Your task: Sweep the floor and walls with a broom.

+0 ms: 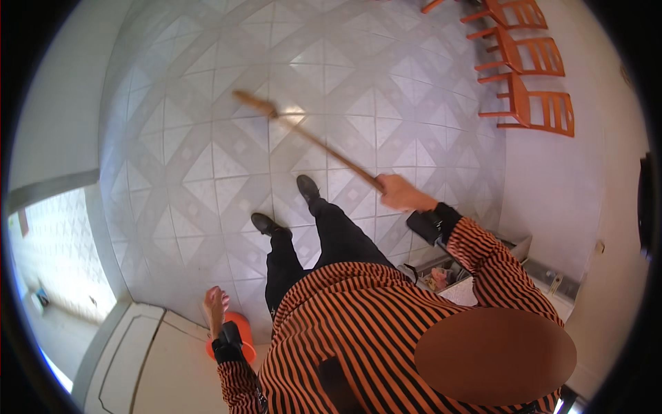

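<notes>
My right hand (407,194) is closed around the end of a long wooden handle. The handle belongs to a broom (329,150) that slants away to the far left across the floor. Its narrow tan head is bound at the neck and a little blurred, so I cannot tell whether it touches the tiles. My left hand (216,306) is held out at the lower left with loosely bent fingers, and no object shows in it. An orange bucket (243,330) stands below that hand, partly hidden by my wrist.
Pale patterned tiles (207,138) cover the floor around my shoes. Several orange wooden chairs (518,98) line the right wall. Close behind my right arm lies a grey bin or drawer (448,272) with small items. An open doorway (65,241) and white cabinets (131,352) are on the left.
</notes>
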Motion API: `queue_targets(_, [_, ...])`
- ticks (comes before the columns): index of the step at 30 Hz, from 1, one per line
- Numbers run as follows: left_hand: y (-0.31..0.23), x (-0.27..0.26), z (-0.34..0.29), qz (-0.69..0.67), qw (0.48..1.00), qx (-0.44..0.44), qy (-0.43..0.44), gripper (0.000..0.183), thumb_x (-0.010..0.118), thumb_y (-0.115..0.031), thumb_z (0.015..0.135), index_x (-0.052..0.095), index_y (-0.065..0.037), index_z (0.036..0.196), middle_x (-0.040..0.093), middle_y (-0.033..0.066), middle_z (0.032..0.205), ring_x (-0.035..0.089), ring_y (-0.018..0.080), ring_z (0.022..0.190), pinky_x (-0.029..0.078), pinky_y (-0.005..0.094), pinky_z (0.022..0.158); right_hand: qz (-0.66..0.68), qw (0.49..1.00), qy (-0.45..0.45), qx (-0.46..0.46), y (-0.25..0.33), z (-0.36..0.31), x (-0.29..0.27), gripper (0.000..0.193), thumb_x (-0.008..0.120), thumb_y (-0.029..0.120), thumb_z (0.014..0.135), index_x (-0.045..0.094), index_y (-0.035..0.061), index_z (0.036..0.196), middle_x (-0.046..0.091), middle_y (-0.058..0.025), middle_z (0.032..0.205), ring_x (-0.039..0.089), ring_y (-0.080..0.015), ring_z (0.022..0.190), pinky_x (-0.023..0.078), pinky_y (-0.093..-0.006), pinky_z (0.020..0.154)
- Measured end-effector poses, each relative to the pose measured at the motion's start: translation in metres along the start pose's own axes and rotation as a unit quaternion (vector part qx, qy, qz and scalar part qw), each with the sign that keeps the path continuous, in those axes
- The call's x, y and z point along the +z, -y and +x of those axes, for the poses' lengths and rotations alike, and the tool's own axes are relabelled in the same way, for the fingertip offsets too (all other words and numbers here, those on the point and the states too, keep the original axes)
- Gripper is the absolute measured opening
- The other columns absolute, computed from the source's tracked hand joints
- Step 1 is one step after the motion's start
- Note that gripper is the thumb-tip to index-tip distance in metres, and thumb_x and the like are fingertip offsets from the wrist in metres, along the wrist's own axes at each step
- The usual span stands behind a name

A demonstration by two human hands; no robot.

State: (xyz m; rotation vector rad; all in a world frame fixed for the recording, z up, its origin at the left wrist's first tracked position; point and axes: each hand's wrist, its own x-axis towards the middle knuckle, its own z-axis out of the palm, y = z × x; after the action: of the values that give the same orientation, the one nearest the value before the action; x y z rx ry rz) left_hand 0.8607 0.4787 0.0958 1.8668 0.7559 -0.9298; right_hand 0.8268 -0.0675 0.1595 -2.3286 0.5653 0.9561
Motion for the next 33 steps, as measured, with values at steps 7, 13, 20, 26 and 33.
queue_targets(7, [0.051, 0.025, -0.030, -0.067, 0.996, -0.062, 0.009, 0.031, 0.055, -0.028, 0.079, 0.051, -0.003, 0.097, 0.055, 0.0054, 0.076, 0.054, 0.0118, 0.061, 0.039, 0.0209, 0.047, 0.031, 0.983, -0.035, 0.175, 0.001, 0.110, -0.051, 0.018, 0.052, 0.008, 0.065, 0.057, -0.0082, 0.068, 0.057, -0.0235, 0.066, 0.059, -0.0316, 0.063, 0.048, -0.0378, 0.057])
queue_targets(13, [0.077, 0.051, -0.065, -0.085, 0.991, -0.107, -0.008, 0.031, 0.055, -0.030, 0.079, 0.051, -0.006, 0.098, 0.056, 0.0036, 0.077, 0.053, 0.0111, 0.062, 0.039, 0.0222, 0.050, 0.008, 1.000, -0.005, -0.018, 0.040, 0.136, 0.017, 0.017, 0.055, 0.011, 0.056, 0.052, -0.0058, 0.054, 0.053, -0.0236, 0.058, 0.057, -0.0335, 0.058, 0.045, -0.0403, 0.054])
queue_targets(20, [0.058, 0.057, -0.060, -0.110, 0.987, -0.115, -0.026, 0.032, 0.055, -0.029, 0.079, 0.051, -0.006, 0.100, 0.056, 0.0037, 0.079, 0.054, 0.0106, 0.064, 0.039, 0.0206, 0.051, -0.013, 0.976, 0.147, -0.160, 0.114, 0.094, 0.103, 0.034, 0.053, 0.007, 0.057, 0.046, -0.0105, 0.086, 0.054, -0.0271, 0.077, 0.055, -0.0387, 0.075, 0.044, -0.0416, 0.063])
queue_targets(26, [0.034, 0.045, -0.043, -0.131, 0.990, -0.022, -0.037, 0.033, 0.055, -0.029, 0.079, 0.051, -0.003, 0.100, 0.056, 0.0041, 0.079, 0.054, 0.0098, 0.065, 0.039, 0.0195, 0.052, 0.002, 0.965, 0.126, -0.229, 0.117, 0.097, 0.089, 0.027, 0.051, 0.008, 0.059, 0.050, -0.0037, 0.083, 0.054, -0.0254, 0.074, 0.052, -0.0405, 0.075, 0.040, -0.0442, 0.066])
queue_targets(33, [0.063, 0.058, -0.036, -0.149, 0.984, -0.071, -0.060, 0.028, 0.051, -0.024, 0.080, 0.051, -0.001, 0.097, 0.056, 0.0060, 0.075, 0.055, 0.0114, 0.059, 0.038, 0.0194, 0.045, -0.056, 0.991, -0.040, -0.111, 0.055, 0.132, 0.020, 0.031, 0.048, 0.002, 0.062, 0.040, -0.0032, 0.091, 0.053, -0.0246, 0.067, 0.054, -0.0374, 0.070, 0.042, -0.0453, 0.063])
